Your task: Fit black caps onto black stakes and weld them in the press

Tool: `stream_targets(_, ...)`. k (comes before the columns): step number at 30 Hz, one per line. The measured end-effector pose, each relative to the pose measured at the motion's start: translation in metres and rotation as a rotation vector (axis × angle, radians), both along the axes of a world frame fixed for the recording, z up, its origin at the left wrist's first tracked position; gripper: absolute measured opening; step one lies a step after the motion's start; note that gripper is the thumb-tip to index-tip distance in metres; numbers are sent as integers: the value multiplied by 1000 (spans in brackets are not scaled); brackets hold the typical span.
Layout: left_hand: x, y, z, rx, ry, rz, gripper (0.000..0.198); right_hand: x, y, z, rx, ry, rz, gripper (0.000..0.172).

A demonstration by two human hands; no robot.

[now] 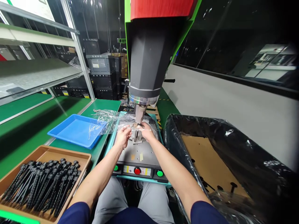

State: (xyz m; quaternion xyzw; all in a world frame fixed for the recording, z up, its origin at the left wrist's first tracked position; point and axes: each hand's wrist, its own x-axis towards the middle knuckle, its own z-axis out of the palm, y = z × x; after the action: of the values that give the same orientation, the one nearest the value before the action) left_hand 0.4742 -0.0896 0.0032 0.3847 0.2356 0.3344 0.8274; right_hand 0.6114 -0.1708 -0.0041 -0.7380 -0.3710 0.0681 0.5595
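Both my hands reach forward to the metal fixture (136, 137) under the grey press head (146, 62) of the machine. My left hand (123, 136) is closed in a pinch on a clear plastic film (112, 119) at the fixture's left side. My right hand (147, 130) has its fingers curled on the same film, just right of the press tip (139, 114). The film drapes away to the left over the table. Whatever lies under the film between my fingers is too small to make out.
A blue tray (77, 130) sits left of the machine. A brown tray (44, 179) of several black rod-shaped parts is at near left. A cardboard box lined with black plastic (224, 161) stands at right. Green and red buttons (137, 170) line the machine's front.
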Motion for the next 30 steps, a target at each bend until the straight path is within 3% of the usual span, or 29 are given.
stream_targets(6, -6, -7, -11, 16, 55, 4, 34, -44, -50, -18, 40, 63, -89, 30)
stream_targets(9, -9, -10, -22, 8, 105, 17, 31, -83, -80, -29, 39, 279, 92, 31)
stream_targets(12, -16, -13, -31, -33, 151, 8, 36, -111, -97, -27, 61, 477, 321, 31)
stream_targets(16, -46, -27, -37, 13, 265, -42, 36, -122, -103, -15, 189, 401, 327, 32)
stream_targets(22, -105, -60, -32, 455, 184, -245, 26, -132, -103, -8, 219, 239, 264, 33)
stream_targets(30, -128, -73, -28, 594, 274, -110, 10, -150, -87, 4, 278, 500, 333, 45)
